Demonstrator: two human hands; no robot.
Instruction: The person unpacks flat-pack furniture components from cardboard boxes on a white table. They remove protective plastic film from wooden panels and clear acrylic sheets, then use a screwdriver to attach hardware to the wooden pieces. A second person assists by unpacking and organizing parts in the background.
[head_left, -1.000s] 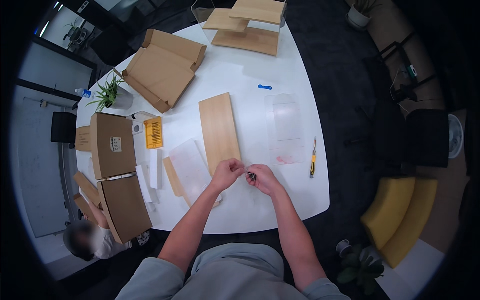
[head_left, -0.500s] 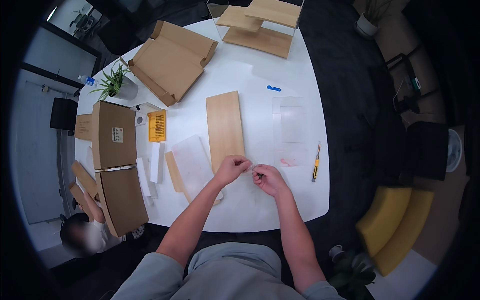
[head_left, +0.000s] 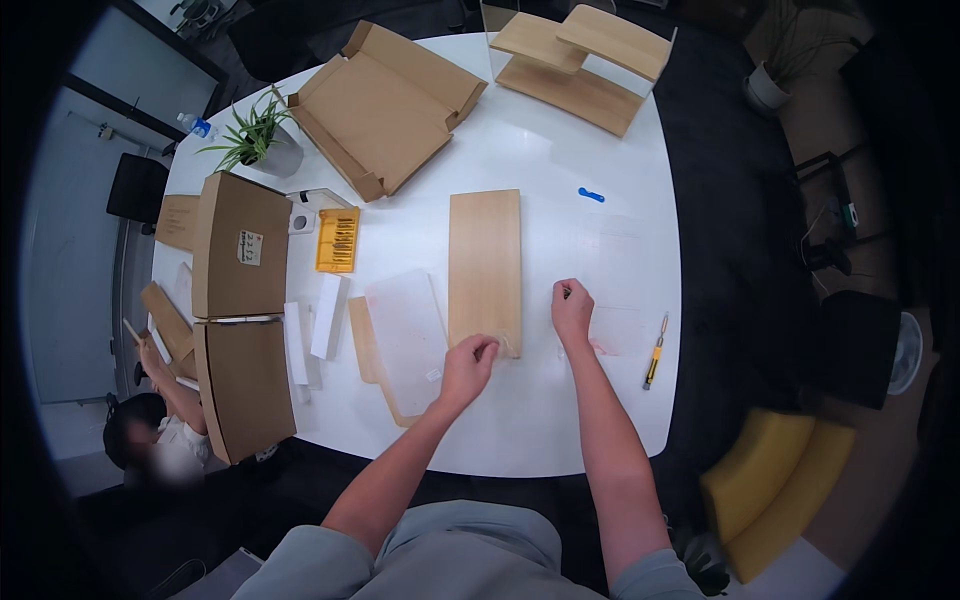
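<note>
My left hand is closed in a pinch at the near end of a light wooden board. At its fingertips is a small crinkled clear plastic bag, partly over the board's near edge. My right hand is curled closed to the right of the board, above the white table. Something small and dark shows inside its fingers, too little to name. Right of that hand lies a clear sheet, faint against the table, with a reddish mark near its lower edge.
A screwdriver and a blue tool lie to the right. Leftward are a frosted panel, white boxes, a yellow bit case and cardboard boxes. An open carton and wooden shelf stand farther back.
My hands have come apart. The right moved forward and right, closed; the left stayed near the board's end with the clear bag. The whole view has shifted slightly.
</note>
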